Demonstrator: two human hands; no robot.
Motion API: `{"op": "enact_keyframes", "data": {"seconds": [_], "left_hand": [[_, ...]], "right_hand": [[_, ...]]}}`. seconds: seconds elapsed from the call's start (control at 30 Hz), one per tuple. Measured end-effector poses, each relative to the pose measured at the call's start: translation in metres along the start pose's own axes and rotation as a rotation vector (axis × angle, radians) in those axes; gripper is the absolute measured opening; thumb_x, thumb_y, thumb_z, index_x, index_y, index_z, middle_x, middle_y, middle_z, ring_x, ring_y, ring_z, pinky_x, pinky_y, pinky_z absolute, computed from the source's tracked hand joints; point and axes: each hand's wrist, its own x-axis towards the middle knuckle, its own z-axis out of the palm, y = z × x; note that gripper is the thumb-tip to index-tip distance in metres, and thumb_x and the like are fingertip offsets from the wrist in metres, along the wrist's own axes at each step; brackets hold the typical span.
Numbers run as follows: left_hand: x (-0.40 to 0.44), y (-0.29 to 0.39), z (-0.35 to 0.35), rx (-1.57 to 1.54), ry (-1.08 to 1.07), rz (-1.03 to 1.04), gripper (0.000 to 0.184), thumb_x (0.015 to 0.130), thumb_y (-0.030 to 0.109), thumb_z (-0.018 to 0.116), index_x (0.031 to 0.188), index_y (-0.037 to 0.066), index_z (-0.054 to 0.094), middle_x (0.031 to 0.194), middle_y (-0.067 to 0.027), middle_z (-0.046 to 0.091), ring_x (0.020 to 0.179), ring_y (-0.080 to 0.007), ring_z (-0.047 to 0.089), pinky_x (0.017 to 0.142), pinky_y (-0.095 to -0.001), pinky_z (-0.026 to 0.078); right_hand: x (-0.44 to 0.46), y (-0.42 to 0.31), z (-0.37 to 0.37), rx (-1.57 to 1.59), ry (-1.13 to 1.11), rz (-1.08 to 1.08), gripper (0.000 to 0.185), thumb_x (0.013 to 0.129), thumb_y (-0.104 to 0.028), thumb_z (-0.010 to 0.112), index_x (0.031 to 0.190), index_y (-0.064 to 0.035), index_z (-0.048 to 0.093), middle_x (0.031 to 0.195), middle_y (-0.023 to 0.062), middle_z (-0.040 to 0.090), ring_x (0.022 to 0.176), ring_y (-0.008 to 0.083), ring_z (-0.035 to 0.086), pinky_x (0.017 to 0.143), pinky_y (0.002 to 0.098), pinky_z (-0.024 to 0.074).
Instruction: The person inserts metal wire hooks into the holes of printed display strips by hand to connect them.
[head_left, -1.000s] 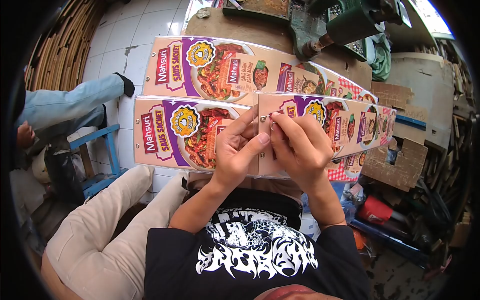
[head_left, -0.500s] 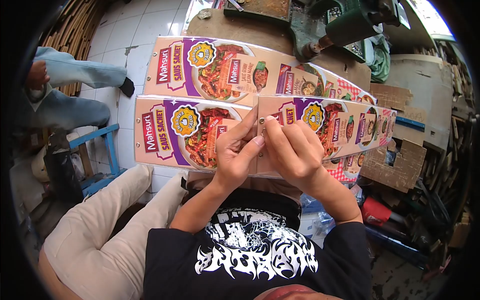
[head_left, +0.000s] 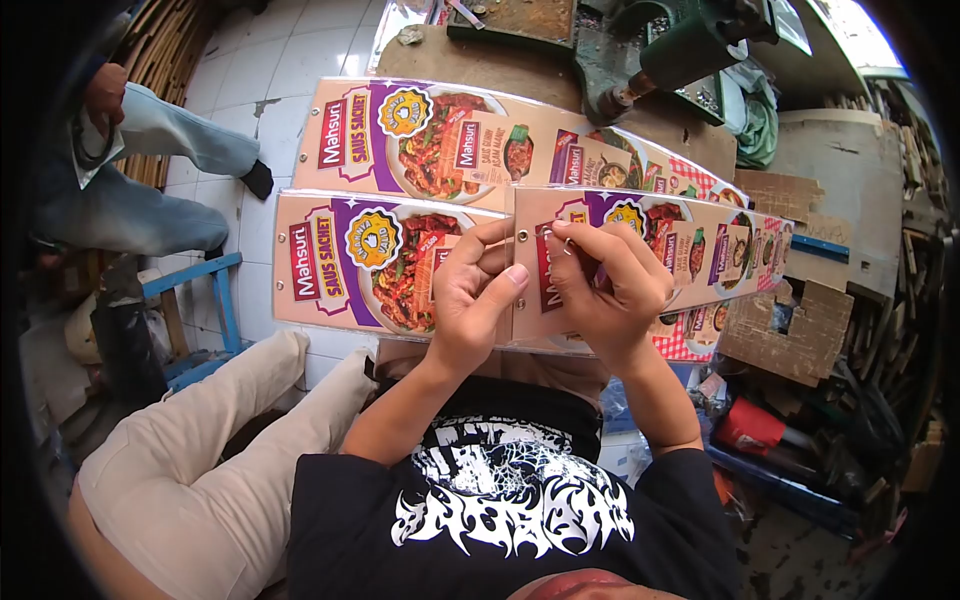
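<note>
Long printed sauce sachet signs with clear glossy edges lie before me. One sign (head_left: 315,325) is under my left hand, and another sign (head_left: 312,165) lies farther away. On top, to the right, is a third sign (head_left: 540,320) with metal eyelets along its left edge. My left hand (head_left: 472,300) grips that edge, its thumb over the front near the eyelets. Just right of the edge, above the sign's face, my right hand (head_left: 620,285) is closed in a pinch on a small metal hook (head_left: 569,245). The hook's lower part is hidden by the fingers.
A green press machine (head_left: 650,75) stands at the back of the workbench (head_left: 430,60). Cardboard pieces (head_left: 790,345) lie at right. Another person's legs (head_left: 180,135) and a blue frame (head_left: 222,300) are at left. A red container (head_left: 750,425) sits low right.
My right hand has moved right, away from the eyelet edge, with the small metal hook now showing at its fingertips. My left hand stays at the edge. The other person's hand has shifted.
</note>
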Motion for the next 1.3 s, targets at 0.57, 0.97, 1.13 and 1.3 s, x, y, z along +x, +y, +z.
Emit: {"op": "enact_keyframes", "data": {"seconds": [0.57, 0.97, 1.13, 1.3], "left_hand": [[-0.002, -0.002, -0.006, -0.090, -0.038, -0.002, 0.030, 0.095, 0.001, 0.053, 0.122, -0.008, 0.043, 0.113, -0.0206, 0.064, 0.103, -0.0174, 0.064, 0.090, -0.0288, 0.052], [-0.002, -0.001, 0.000, 0.000, -0.004, 0.045, 0.036, 0.094, 0.001, 0.051, 0.129, -0.005, 0.041, 0.113, -0.0214, 0.065, 0.102, -0.0166, 0.064, 0.087, -0.0271, 0.051], [-0.001, 0.000, 0.001, 0.018, 0.014, 0.041, 0.038, 0.093, 0.001, 0.051, 0.128, -0.006, 0.041, 0.112, -0.0205, 0.065, 0.100, -0.0160, 0.063, 0.086, -0.0266, 0.050], [-0.002, 0.003, 0.000, 0.023, 0.033, 0.003, 0.037, 0.091, 0.001, 0.053, 0.125, -0.008, 0.042, 0.108, -0.0187, 0.066, 0.096, -0.0131, 0.063, 0.082, -0.0236, 0.049]], "right_hand": [[-0.008, -0.001, 0.008, -0.126, 0.007, -0.177, 0.023, 0.071, 0.002, 0.074, 0.093, 0.0010, 0.067, 0.069, 0.0074, 0.056, 0.056, 0.0212, 0.054, 0.049, 0.0322, 0.0442], [-0.002, -0.004, 0.008, -0.140, -0.072, -0.169, 0.021, 0.073, 0.002, 0.073, 0.093, 0.0016, 0.066, 0.069, 0.0079, 0.052, 0.058, 0.0233, 0.054, 0.052, 0.0342, 0.0446], [-0.004, -0.004, 0.008, -0.160, -0.059, -0.154, 0.021, 0.075, 0.002, 0.073, 0.095, 0.0010, 0.067, 0.069, 0.0079, 0.054, 0.057, 0.0224, 0.055, 0.051, 0.0335, 0.0448], [-0.008, 0.001, 0.011, -0.025, 0.076, -0.061, 0.022, 0.075, 0.003, 0.074, 0.096, -0.0024, 0.070, 0.066, 0.0072, 0.058, 0.051, 0.0191, 0.055, 0.045, 0.0301, 0.0431]]}}
